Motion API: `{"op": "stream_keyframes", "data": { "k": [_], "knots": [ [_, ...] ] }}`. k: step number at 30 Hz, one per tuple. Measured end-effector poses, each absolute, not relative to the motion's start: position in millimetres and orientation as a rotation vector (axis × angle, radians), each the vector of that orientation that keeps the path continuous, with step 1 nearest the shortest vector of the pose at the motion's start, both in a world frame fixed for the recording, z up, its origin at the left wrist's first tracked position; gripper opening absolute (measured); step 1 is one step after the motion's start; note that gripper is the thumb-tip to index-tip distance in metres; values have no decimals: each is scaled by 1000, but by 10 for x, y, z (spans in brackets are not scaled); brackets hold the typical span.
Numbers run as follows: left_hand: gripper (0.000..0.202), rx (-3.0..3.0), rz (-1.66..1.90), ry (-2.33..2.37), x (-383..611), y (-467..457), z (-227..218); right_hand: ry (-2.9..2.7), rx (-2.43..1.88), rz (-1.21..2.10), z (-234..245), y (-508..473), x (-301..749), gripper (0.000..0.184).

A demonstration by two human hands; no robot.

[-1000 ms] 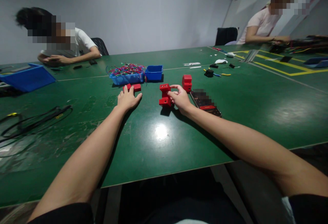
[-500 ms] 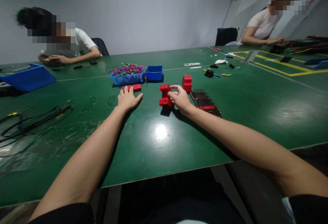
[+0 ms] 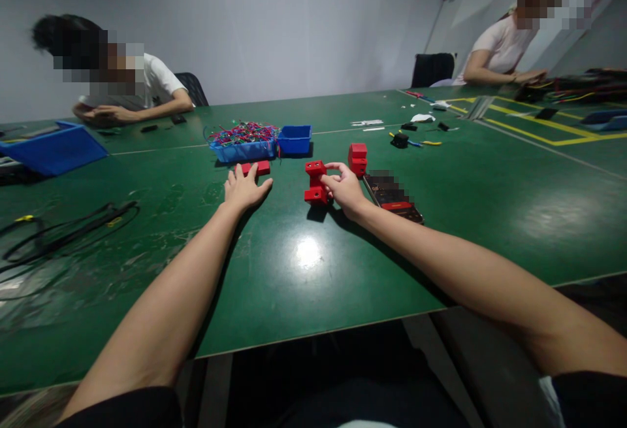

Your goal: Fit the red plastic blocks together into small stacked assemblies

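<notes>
Block (image 3: 315,181), red, stepped, one item: pinched at its right side between thumb and index finger of the right hand (image 3: 347,189). Located on the near side of the small blue bin (image 3: 294,139), slightly to its right. Whether its foot is rested on the table (image 3: 274,271) or lifted just clear cannot be told.

Progress: handling is judged to be under way and unfinished. One item is taken up; its upper and lower parts are seen as a single body. Flat red material (image 3: 263,167), placed to the near left of the bin, is partly covered by the left hand (image 3: 241,191), which is laid palm down with fingers spread; whether one bar or two pieces are covered cannot be told. A further red piece (image 3: 357,157) is left standing, ungripped, to the near right of the bin. Neither is joined to the held block.

Appearance: bright red, held upright. Two small holes are set side by side in the upper part; a narrower waist is formed below; a foot is extended leftward and marked by one hole. Hole linings are too small to be identified. The right side is partly hidden by fingers.

Also listed: blue tray (image 3: 245,151) filled with coloured wires (image 3: 247,132), just left of the bin; phone (image 3: 392,196), laid to its near right.
</notes>
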State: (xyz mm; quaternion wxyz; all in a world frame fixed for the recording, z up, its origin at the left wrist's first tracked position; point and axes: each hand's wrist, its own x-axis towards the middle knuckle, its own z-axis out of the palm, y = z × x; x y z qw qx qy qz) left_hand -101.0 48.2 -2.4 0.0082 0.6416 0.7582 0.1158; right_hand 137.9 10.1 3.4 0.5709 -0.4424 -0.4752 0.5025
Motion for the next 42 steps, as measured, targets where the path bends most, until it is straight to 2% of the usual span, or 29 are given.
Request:
{"op": "stream_keyframes", "data": {
  "k": [20, 42],
  "knots": [
    [72, 2197, 429, 2201, -1051, 500, -27, -1106, -1027, 1190, 32, 108, 1379, 34],
    [50, 2748, 629, 1499, -779, 439, -119, -1136, -1013, 1202, 4, 129, 1390, 35]
  ]
}}
